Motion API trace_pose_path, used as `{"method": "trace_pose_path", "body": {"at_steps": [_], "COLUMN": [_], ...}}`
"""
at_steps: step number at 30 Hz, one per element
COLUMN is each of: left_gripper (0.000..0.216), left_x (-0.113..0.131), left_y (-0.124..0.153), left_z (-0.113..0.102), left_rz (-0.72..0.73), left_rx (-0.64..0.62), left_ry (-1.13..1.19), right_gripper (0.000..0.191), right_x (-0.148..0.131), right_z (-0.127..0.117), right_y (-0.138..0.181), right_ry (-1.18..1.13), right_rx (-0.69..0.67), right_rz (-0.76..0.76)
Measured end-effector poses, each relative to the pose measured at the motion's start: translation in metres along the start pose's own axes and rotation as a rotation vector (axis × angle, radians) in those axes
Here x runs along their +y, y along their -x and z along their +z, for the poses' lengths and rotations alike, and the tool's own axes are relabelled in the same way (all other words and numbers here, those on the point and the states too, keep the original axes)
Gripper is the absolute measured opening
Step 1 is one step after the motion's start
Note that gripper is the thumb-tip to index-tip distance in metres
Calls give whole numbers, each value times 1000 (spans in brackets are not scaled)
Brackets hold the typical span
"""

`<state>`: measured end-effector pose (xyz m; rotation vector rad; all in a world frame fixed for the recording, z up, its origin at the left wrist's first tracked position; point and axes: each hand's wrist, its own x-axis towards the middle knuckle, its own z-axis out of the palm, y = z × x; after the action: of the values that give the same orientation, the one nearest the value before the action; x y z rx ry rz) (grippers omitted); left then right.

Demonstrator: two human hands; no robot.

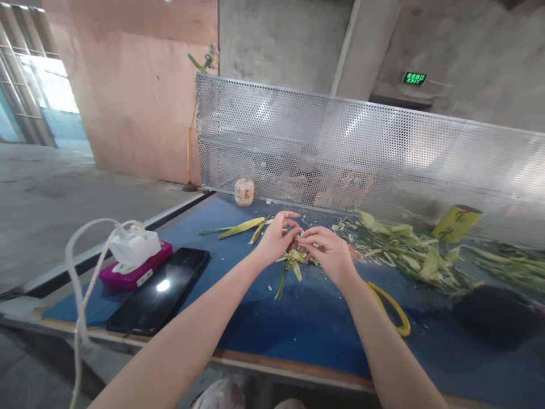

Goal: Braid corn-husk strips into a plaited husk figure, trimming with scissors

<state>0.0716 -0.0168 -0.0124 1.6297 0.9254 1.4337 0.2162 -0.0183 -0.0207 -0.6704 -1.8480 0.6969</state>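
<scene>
Fingers point(314, 232) of your left hand point(276, 238) and right hand point(330, 250) pinched on small pale piece point(302, 233), over green leaves point(297, 269) on blue counter point(255, 309); phone point(160, 294) to your left.

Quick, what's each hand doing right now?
Left hand: fingers curled beside a small pale piece; whether it grips cannot be told.
Right hand: closed, apparently pinching that piece.

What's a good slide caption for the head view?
Left hand and right hand, close together above plant scraps on a blue table, phone off to the left.
</scene>
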Motion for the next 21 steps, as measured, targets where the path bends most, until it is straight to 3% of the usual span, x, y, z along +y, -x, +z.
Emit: {"method": "trace_pose_path", "body": {"at_steps": [5, 13, 18, 21], "left_gripper": [23, 26, 26, 31], "left_x": [-4, -7, -11, -14], "left_y": [0, -1, -2, -2], "left_z": [-1, -2, -1, -3], "left_rz": [5, -67, -61, 5], "left_rx": [-8, -30, -38, -45], "left_ry": [-10, -26, -83, -137], "right_gripper": [18, 17, 15, 12], "right_x": [0, 4, 5, 5], "right_z": [1, -6, -4, -3], "right_y": [1, 1, 1, -1], "right_ry": [0, 197, 108, 42], "right_rx": [-41, -76, -63, 10], "right_rz": [60, -115, -42, 89]}}
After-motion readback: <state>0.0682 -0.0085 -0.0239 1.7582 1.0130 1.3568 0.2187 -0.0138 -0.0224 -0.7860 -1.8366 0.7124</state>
